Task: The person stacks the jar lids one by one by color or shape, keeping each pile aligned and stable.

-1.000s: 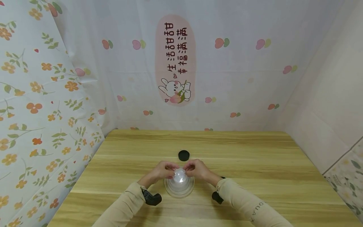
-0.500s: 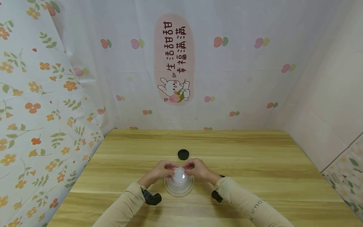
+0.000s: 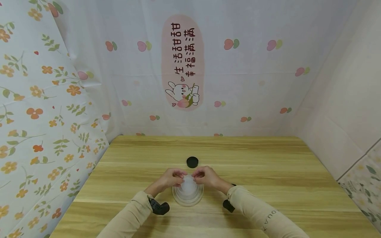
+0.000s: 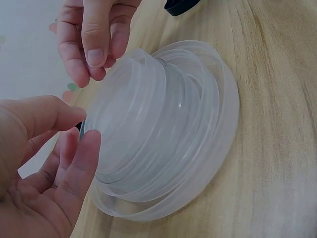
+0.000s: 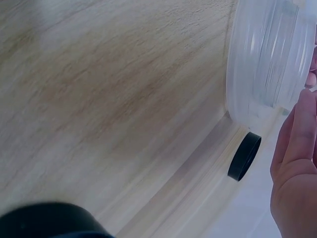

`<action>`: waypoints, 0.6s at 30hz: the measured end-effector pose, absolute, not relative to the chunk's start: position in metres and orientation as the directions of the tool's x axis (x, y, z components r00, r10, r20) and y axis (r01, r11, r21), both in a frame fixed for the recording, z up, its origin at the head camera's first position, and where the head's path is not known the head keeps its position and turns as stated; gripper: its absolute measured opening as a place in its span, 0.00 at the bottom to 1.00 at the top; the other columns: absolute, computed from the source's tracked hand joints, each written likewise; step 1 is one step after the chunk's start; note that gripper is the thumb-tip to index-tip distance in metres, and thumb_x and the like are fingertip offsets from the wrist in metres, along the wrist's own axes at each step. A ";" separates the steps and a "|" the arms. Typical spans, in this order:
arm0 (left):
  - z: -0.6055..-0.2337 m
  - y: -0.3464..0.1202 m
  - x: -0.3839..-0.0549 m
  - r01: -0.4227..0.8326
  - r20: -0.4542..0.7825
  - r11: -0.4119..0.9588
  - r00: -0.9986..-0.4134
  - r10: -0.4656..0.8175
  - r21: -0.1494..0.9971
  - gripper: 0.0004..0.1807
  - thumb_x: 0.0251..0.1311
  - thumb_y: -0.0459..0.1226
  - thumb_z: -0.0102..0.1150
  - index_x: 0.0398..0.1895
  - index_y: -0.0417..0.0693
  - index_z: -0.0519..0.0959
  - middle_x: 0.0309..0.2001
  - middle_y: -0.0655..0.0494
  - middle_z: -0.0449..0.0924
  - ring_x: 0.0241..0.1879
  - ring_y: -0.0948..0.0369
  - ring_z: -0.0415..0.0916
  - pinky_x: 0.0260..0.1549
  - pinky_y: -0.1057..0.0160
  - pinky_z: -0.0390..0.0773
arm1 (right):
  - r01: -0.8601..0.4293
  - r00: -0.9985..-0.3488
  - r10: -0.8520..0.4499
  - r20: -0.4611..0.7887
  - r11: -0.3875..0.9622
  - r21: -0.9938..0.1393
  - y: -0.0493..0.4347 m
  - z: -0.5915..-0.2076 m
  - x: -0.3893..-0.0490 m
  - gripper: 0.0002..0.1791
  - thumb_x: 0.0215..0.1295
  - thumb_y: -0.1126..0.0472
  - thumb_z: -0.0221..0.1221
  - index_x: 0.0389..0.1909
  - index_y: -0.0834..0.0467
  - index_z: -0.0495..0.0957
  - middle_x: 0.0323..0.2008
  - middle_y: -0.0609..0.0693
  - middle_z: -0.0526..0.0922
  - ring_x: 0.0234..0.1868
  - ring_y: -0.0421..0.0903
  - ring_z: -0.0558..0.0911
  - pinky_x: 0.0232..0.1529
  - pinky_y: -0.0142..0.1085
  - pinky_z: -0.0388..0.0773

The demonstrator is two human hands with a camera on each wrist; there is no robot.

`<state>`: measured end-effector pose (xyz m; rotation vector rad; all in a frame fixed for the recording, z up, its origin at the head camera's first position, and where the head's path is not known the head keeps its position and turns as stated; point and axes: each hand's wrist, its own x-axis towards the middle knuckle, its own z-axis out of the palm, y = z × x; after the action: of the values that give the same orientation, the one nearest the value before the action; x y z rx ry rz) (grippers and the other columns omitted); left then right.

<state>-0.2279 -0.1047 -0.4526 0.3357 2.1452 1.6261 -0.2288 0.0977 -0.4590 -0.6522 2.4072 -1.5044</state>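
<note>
Several translucent round lids or bowls [image 3: 188,200] are stacked in front of me, widest at the bottom; the left wrist view shows their rings [image 4: 198,129] on the wood. On the left, my left hand [image 3: 171,178] pinches the edge of the top translucent lid [image 4: 119,109] between thumb and forefinger. My right hand [image 3: 206,177] holds the far side of that lid's rim with thumb and fingertips close together. The right wrist view has this right hand [image 5: 297,158] at the upper rim, its fingertips partly cut off by the frame edge.
A black round cap [image 3: 192,162] lies behind the stack on the wooden table [image 3: 253,158]. Black wrist straps [image 3: 159,207] sit at both cuffs. Patterned cloth [image 3: 131,82] hangs behind and to the left.
The bright glare on the top lid has faded to a hazy, even surface. Both hands stay almost in place; the view has shifted slightly.
</note>
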 end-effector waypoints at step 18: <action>-0.432 -0.085 -0.235 0.001 -0.157 0.302 -0.853 0.498 0.953 0.17 0.55 0.28 0.53 0.48 0.31 0.71 0.37 0.45 0.70 0.34 0.58 0.72 0.32 0.60 0.78 | -0.342 -0.863 -0.499 0.074 0.471 -0.813 0.153 -0.457 -0.230 0.11 0.58 0.66 0.54 0.37 0.70 0.77 0.34 0.57 0.80 0.31 0.43 0.77 0.31 0.29 0.74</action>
<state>-0.2349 -0.0853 -0.4319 0.4451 2.1495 1.5736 -0.2302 0.1530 -0.4573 -0.7344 2.5415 -1.3435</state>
